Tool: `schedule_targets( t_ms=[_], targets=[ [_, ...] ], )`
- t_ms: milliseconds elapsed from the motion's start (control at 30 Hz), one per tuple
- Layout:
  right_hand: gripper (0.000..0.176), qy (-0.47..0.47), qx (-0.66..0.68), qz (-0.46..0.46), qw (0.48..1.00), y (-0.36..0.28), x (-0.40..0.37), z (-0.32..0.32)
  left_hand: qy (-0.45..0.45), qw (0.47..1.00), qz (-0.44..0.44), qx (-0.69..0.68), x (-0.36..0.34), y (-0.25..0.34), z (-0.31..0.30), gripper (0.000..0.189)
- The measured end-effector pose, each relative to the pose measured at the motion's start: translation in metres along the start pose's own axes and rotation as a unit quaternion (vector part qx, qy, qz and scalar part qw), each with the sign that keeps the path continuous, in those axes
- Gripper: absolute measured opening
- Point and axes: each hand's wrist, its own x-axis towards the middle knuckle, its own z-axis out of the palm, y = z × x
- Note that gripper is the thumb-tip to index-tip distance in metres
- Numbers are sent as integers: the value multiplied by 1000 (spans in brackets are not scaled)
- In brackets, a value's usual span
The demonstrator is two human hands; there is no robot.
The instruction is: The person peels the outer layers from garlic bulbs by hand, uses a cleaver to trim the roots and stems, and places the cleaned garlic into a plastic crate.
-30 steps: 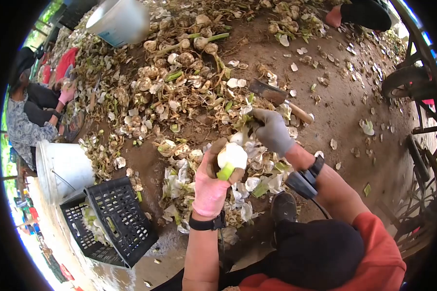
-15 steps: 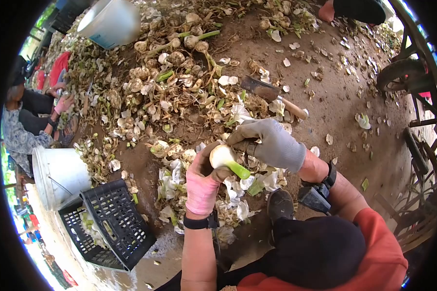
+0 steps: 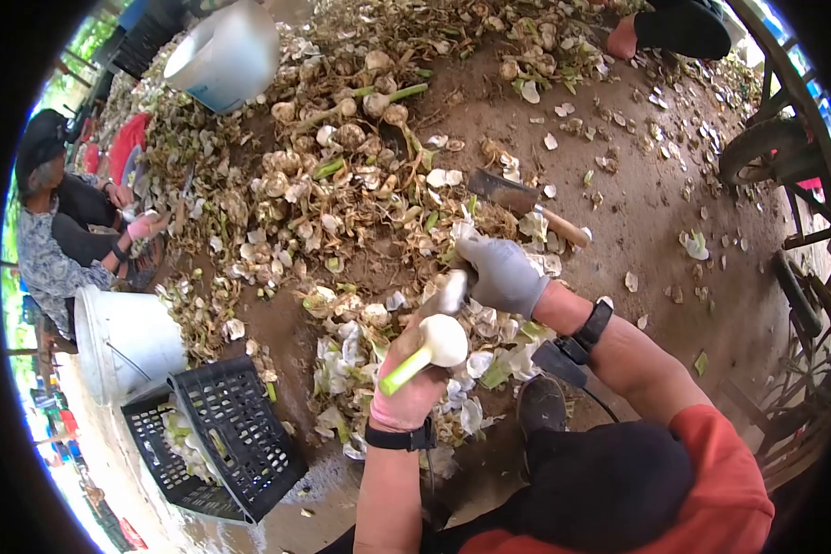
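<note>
A smooth white garlic bulb (image 3: pixel 445 340) with a short green stem rests in my left hand (image 3: pixel 408 392), which wears a pink glove and is closed round it. The stem points down and left across the palm. Just above and to the right, my right hand (image 3: pixel 505 274) in a grey glove has curled fingers. Whatever they pinch, if anything, is hidden. A blurred pale patch lies between the two hands, too smeared to name. Loose garlic skins (image 3: pixel 342 355) cover the ground below both hands. Past the right hand lies a wide-bladed tool (image 3: pixel 503 191) with a wooden handle.
A large heap of unpeeled garlic (image 3: pixel 291 175) spreads ahead. At left stand a white bucket (image 3: pixel 129 342) and a tilted black crate (image 3: pixel 235 429) holding pale bulbs. Another bucket (image 3: pixel 226 60) is farther back. A co-worker (image 3: pixel 55 222) sits at far left; a wheeled metal frame (image 3: pixel 776 152) is at right.
My left hand has turned, so the bulb's stem now points down-left instead of down-right. The right hand has come away from the bulb. The view has shifted slightly.
</note>
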Motion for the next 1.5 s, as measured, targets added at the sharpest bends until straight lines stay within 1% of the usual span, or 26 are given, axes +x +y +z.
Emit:
schedule_targets(
  t_ms=[67,133,167,200,267,300,333,400,433,533,600,700,800,833,867,933,1000,1033,1067,1133,1200,1267,1333,1400,1467,1500],
  targets=[
    [19,-50,-24,0,998,12,-10,5,9,998,-1,-62,-5,3,13,69],
    [27,-24,-40,-61,997,12,-23,5,3,995,78,68,-6,9,30,72],
    [33,-48,-12,-52,997,9,-22,2,29,992,95,79,-6,9,22,82],
    [33,-50,-13,-51,997,7,-21,-2,30,992,95,77,-4,8,17,82],
    [30,-46,162,38,985,-1,-17,-20,91,965,161,185,-1,6,13,84],
    [24,-59,255,25,965,-8,-14,-31,125,950,146,248,-2,11,22,86],
    [24,-60,253,24,965,-16,-13,-37,124,950,147,247,-1,11,28,86],
    [17,-1,209,-112,971,-42,-13,-47,158,920,147,328,2,9,39,85],
    [14,-30,244,-84,966,-61,-14,-55,168,910,134,355,3,12,44,84],
    [12,-111,253,-69,959,-41,-8,-43,162,882,131,423,4,7,31,84],
    [13,-65,126,66,988,-16,4,-25,157,919,144,332,-4,12,25,73],
    [19,-28,189,9,982,-13,5,-7,199,936,204,206,-30,41,16,64],
    [18,-132,196,-18,972,-34,21,16,274,879,385,64,-79,95,-17,44],
    [19,-129,174,-50,975,-39,29,29,187,867,452,-98,-107,120,-34,43],
    [18,-129,162,-75,975,-46,38,40,-38,862,462,-206,-130,133,-35,47],
    [20,-197,106,-66,972,-60,60,62,-107,754,559,-327,-191,146,-57,53],
    [22,-192,56,-101,975,-72,77,91,-46,733,618,-281,-219,144,-65,54],
    [24,-182,5,-131,975,-77,82,105,-18,752,617,-229,-216,134,-68,53],
    [24,-187,8,-134,973,-81,86,117,-42,814,561,-144,-209,130,-78,47],
    [28,-222,-72,-123,964,-83,91,133,77,842,502,-179,-172,113,-68,40],
    [27,-191,-48,-137,971,-70,89,137,222,864,449,-46,-123,94,-47,32],
    [25,-156,143,-46,976,-57,80,129,394,831,356,164,-91,72,-30,41],
    [23,-129,193,-24,972,-52,66,100,363,801,290,378,-67,53,-13,52],
    [18,-175,389,82,901,-46,48,79,299,725,297,545,-42,33,-21,72],
    [16,-204,529,169,806,-46,24,62,261,681,300,615,-25,16,-31,74],
    [18,-190,555,158,794,-47,14,52,252,682,296,619,-19,13,-31,71]
  ],
)
